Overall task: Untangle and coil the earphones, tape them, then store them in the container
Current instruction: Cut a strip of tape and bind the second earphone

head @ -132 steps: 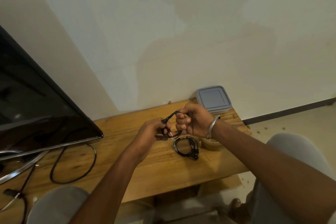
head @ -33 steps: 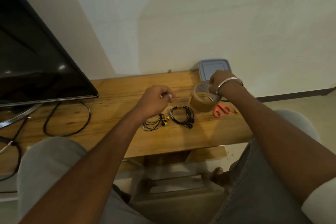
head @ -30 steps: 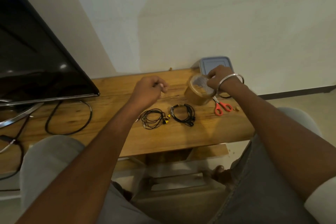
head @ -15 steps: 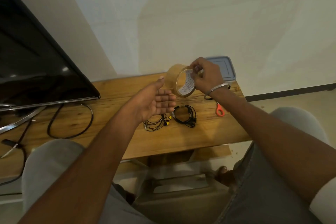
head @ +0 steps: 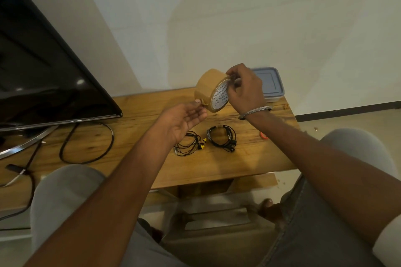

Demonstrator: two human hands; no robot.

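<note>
Nearest on the table [head: 130, 158], the thin earphones [head: 188, 143] (yellow at the buds) and the thicker earphones [head: 221, 138] lie coiled side by side, neither bound yet. So coiling looks done and taping is the step in hand. Above them the left hand [head: 184, 119] is palm-up with relaxed fingers, a fingertip touching the loose tab on the tape roll [head: 209, 90]. The right hand [head: 245, 90] grasps that roll by its rim, clear of the table. Next comes pinching the tab and peeling off a short strip; the scissors [head: 263, 135], mostly hidden by the right forearm, will probably be needed. Farthest back, the container [head: 270, 84] sits lidded against the wall.
</note>
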